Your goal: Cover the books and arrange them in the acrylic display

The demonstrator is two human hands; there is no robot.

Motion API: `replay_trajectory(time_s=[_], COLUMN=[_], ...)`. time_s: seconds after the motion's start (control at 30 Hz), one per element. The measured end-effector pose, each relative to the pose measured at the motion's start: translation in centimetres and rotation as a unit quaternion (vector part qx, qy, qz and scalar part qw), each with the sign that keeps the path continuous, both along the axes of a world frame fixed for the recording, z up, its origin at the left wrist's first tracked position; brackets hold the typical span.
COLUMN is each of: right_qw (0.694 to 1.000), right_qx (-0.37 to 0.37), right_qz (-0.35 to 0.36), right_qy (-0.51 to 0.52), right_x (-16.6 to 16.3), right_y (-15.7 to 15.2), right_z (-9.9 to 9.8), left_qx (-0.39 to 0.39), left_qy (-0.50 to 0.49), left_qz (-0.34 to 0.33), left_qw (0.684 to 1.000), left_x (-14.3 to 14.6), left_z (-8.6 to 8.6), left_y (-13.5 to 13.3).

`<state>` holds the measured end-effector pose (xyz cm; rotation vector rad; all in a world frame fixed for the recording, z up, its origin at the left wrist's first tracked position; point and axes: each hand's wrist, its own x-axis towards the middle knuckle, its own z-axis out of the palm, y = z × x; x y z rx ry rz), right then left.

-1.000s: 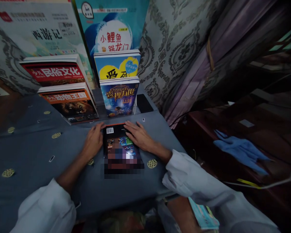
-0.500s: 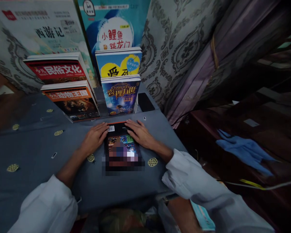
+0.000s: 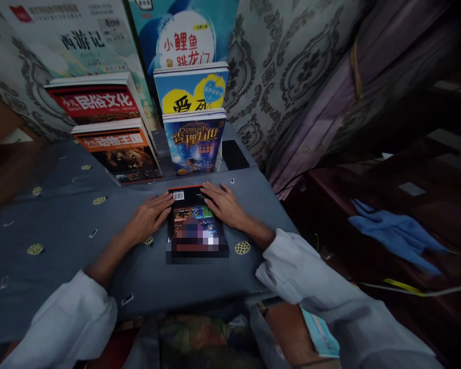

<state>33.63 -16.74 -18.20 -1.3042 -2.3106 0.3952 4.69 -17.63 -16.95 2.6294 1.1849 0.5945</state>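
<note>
A dark book (image 3: 194,200) lies flat on the table with a barcode at its far left corner. Small colourful pictures fill its middle, and its near part is blurred by pixelation. At its upper left edge rests my left hand (image 3: 149,218), fingers stretched out and fingertips touching the cover's edge. My right hand (image 3: 223,206) lies on the upper right edge, its fingers flat and a little apart. Neither hand is wrapped round the book. Just beyond it stands an upright blue book (image 3: 194,146), and left of that, one with a lion cover (image 3: 121,156).
Behind stand a red book (image 3: 100,102), a yellow-and-blue book (image 3: 190,92) and two taller books, one pale (image 3: 88,54), one teal (image 3: 188,36). A black phone-like slab (image 3: 235,155) lies right of them. Patterned curtain (image 3: 276,87) borders the table (image 3: 80,220); blue cloth (image 3: 395,233) lies farther right.
The view has shifted slightly, so the books and table appear a little higher and farther right. Both hands stay at the book's sides, with hardly any movement against it.
</note>
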Motion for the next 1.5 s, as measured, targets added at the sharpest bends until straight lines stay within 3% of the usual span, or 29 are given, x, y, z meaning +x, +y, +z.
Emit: replay_trajectory(time_s=[0.47, 0.73, 0.87, 1.03, 1.17, 1.3, 1.5], right_qw=[1.0, 1.0, 1.0, 0.997, 0.994, 0.994, 0.998], right_qx=[-0.001, 0.007, 0.011, 0.036, 0.013, 0.025, 0.023], right_qz=[0.0, 0.0, 0.001, 0.063, 0.106, 0.092, 0.026], right_qy=[-0.005, 0.003, -0.006, -0.019, -0.022, -0.045, -0.047], right_x=[0.0, 0.1, -0.2, -3.6, -6.6, -6.6, -3.4], right_y=[0.2, 0.3, 0.1, -1.0, -1.6, -1.0, 0.6], right_z=[-0.2, -0.6, -0.1, 1.7, 2.1, 1.1, -0.2], left_qx=[0.031, 0.033, 0.036, 0.045, 0.039, 0.03, 0.044], left_qy=[-0.027, -0.002, 0.006, -0.006, 0.015, 0.04, 0.058], left_qz=[-0.072, -0.078, -0.032, 0.083, 0.118, 0.124, 0.141], left_qw=[0.997, 0.996, 0.999, 0.996, 0.992, 0.991, 0.987], left_x=[-0.9, -1.1, 0.0, 2.5, 3.8, 4.1, 4.6], left_z=[0.8, 1.9, 1.6, 0.0, -1.8, -2.8, -2.4], left_y=[-7.2, -11.6, -9.9, -4.1, -0.5, 0.3, -0.2])
